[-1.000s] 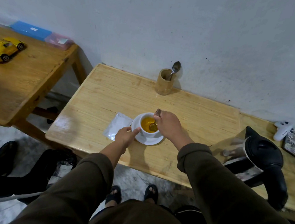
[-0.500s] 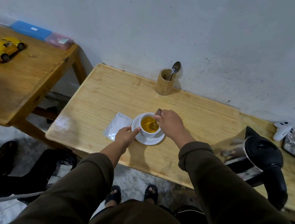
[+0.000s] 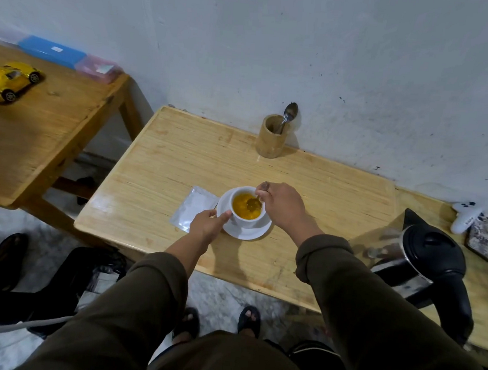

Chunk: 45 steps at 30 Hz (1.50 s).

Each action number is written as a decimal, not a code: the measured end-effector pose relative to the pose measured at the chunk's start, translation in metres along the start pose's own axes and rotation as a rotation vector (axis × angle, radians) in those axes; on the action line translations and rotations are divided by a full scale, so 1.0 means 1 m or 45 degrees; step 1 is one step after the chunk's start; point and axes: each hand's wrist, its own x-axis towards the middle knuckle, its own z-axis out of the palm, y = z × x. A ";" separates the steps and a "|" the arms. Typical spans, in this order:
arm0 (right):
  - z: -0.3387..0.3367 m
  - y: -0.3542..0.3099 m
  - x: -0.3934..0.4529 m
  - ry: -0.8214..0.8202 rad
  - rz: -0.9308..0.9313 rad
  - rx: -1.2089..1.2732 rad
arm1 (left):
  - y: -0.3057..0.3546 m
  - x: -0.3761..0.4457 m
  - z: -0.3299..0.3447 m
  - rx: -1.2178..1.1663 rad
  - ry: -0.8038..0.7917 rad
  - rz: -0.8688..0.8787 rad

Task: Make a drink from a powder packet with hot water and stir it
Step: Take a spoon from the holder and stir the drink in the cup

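Observation:
A white cup (image 3: 243,220) full of orange-yellow drink stands on a white saucer (image 3: 252,233) near the front of the light wooden table (image 3: 309,190). My right hand (image 3: 283,205) pinches a metal spoon (image 3: 253,204) whose bowl dips into the drink. My left hand (image 3: 207,224) rests against the cup's left side and the saucer rim, its thumb touching the cup. A silver powder packet (image 3: 194,208) lies flat just left of the saucer, partly under my left hand.
A black and steel electric kettle (image 3: 432,266) stands at the right. A bamboo holder (image 3: 271,138) with a second spoon is by the wall. A white game controller (image 3: 465,217) lies far right. On the left table sits a yellow toy car (image 3: 10,80).
The spoon has shifted a little within the cup as my right hand moves slightly. My left hand stays at the cup.

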 end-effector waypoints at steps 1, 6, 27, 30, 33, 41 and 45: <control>0.000 -0.002 -0.002 0.025 -0.021 -0.006 | 0.001 -0.002 0.001 0.000 0.000 0.001; 0.005 -0.003 -0.006 -0.030 -0.028 0.255 | 0.004 -0.004 0.004 0.021 0.009 0.021; 0.001 0.006 0.003 -0.008 0.007 0.129 | 0.005 -0.009 0.004 0.028 0.035 -0.006; 0.003 -0.002 -0.002 0.024 -0.040 0.167 | 0.005 -0.009 0.003 0.049 0.033 -0.014; 0.006 -0.006 -0.006 0.004 -0.029 0.286 | 0.005 -0.009 0.002 0.067 0.022 -0.009; 0.002 0.002 0.002 0.005 0.058 0.147 | 0.008 -0.011 0.002 0.055 0.023 -0.003; 0.006 -0.004 -0.005 0.067 -0.019 0.196 | 0.009 -0.012 0.004 0.043 0.020 0.005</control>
